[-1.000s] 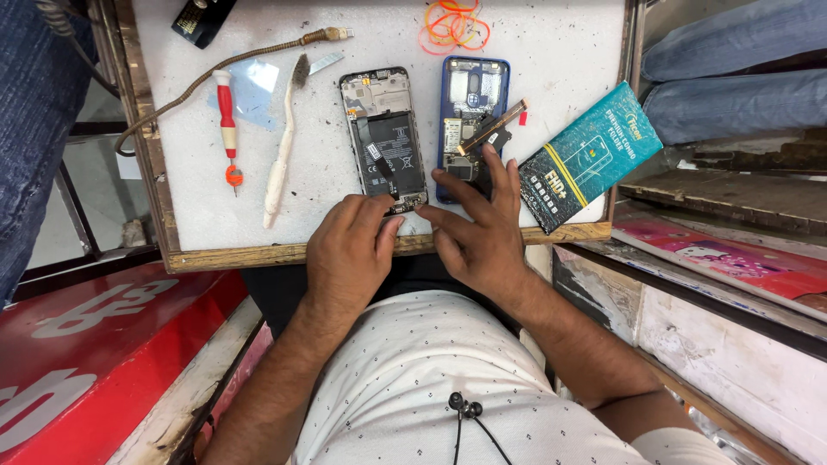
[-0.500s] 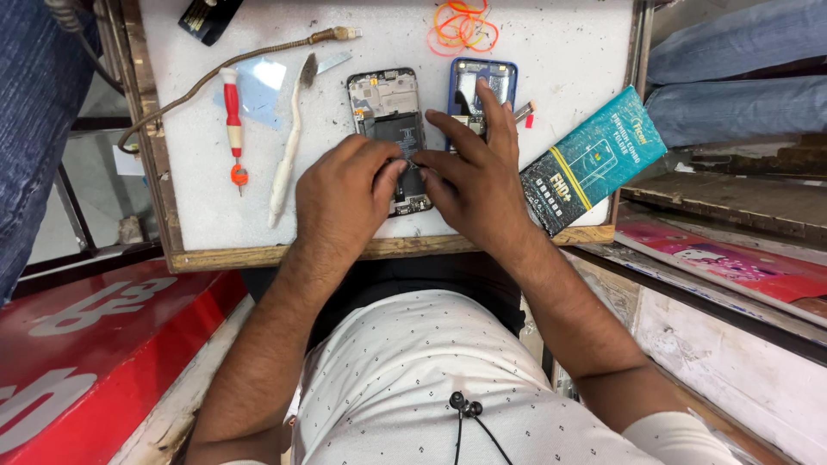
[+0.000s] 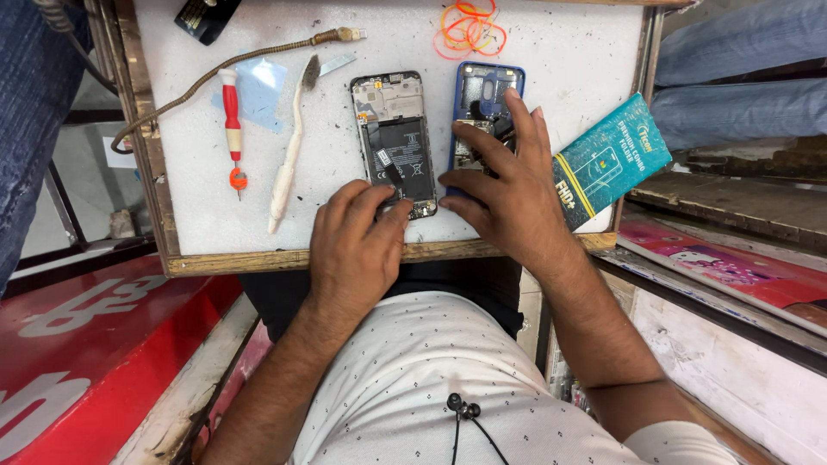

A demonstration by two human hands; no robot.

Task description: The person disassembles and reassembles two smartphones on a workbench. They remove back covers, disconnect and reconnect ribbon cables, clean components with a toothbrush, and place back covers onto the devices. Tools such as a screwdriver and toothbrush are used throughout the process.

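An opened phone (image 3: pixel 394 142) with its battery and boards exposed lies on the white work board (image 3: pixel 568 52). My left hand (image 3: pixel 355 245) grips the phone's near end with curled fingertips. Just to the right lies a blue phone back shell (image 3: pixel 479 86) with parts inside. My right hand (image 3: pixel 510 185) rests flat on that shell with its fingers spread, covering the lower half. I cannot tell whether something small sits under those fingers.
A red screwdriver (image 3: pixel 232 116), a white brush (image 3: pixel 288 159), a braided cable (image 3: pixel 207 76) and a blue film (image 3: pixel 260 86) lie at left. Orange rubber bands (image 3: pixel 465 24) sit at the back, a teal box (image 3: pixel 613 159) at right. Another person's jeans-clad legs (image 3: pixel 741 82) are beyond the board.
My right hand has moved right, off the opened phone and onto the blue shell. My left hand slid back to the phone's near end, uncovering the battery.
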